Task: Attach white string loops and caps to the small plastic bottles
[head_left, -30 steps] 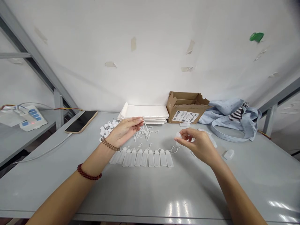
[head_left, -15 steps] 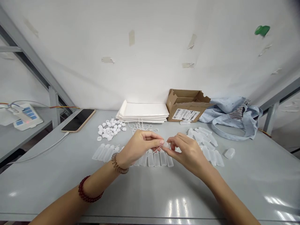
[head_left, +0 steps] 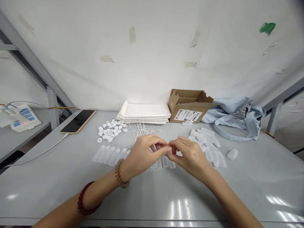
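Note:
My left hand (head_left: 143, 153) and my right hand (head_left: 187, 154) meet fingertip to fingertip above the middle of the table, both closed in a pinch. What they hold is small and mostly hidden by the fingers. Below and to the left lies a row of translucent plastic sleeves (head_left: 106, 155), running partly behind my left hand. Just right of my right hand is a loose pile of similar translucent sleeves (head_left: 209, 144). Behind the hands lie white looped cords (head_left: 143, 129). A heap of small white caps (head_left: 111, 130) sits at the back left.
A stack of white paper envelopes (head_left: 147, 112) and an open cardboard box (head_left: 187, 110) stand against the wall. Blue fabric (head_left: 234, 120) lies at the back right. A phone (head_left: 78, 122) with a cable is at the left. One translucent piece (head_left: 232, 154) lies apart at the right.
My fingertips have drawn closer together, and the translucent piece seen between them is now mostly covered. My left hand has turned and shifted slightly, covering more of the sleeve row.

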A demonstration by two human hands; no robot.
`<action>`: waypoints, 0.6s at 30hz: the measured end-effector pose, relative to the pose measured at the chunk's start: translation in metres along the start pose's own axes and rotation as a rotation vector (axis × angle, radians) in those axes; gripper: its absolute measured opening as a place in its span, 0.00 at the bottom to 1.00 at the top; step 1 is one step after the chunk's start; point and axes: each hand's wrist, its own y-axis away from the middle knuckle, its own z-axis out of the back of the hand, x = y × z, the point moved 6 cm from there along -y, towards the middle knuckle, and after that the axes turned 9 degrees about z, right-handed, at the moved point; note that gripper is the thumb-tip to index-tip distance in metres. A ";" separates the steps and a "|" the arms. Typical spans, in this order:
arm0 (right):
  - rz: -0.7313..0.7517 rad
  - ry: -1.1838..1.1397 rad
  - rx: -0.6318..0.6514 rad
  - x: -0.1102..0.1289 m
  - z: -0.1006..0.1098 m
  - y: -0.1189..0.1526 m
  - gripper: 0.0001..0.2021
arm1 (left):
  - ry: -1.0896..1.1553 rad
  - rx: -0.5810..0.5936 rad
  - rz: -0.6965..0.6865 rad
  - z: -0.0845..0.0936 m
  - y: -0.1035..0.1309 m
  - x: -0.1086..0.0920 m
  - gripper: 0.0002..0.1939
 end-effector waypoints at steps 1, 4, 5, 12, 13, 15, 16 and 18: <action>0.002 -0.007 0.000 0.000 0.000 0.000 0.04 | -0.061 -0.017 -0.042 0.000 0.002 -0.003 0.04; 0.001 -0.022 0.000 0.000 -0.002 0.001 0.03 | -0.177 -0.044 -0.135 -0.001 0.006 -0.009 0.05; -0.010 -0.037 0.009 -0.001 -0.002 0.001 0.03 | -0.198 -0.046 -0.143 -0.001 0.007 -0.009 0.06; -0.247 -0.428 0.071 -0.008 0.000 -0.001 0.08 | 0.006 0.221 0.122 0.007 -0.002 0.001 0.12; -0.290 -0.490 0.070 -0.009 0.001 -0.001 0.09 | 0.038 0.247 0.157 0.010 -0.004 0.003 0.16; -0.380 -0.604 0.077 -0.012 0.002 0.000 0.11 | 0.073 0.236 0.195 0.017 -0.006 0.004 0.19; -0.422 -0.658 0.084 -0.014 0.002 0.001 0.11 | 0.074 0.215 0.185 0.020 -0.006 0.003 0.18; -0.494 -0.776 0.085 -0.017 0.000 0.003 0.11 | 0.045 0.231 0.082 0.021 -0.005 -0.003 0.13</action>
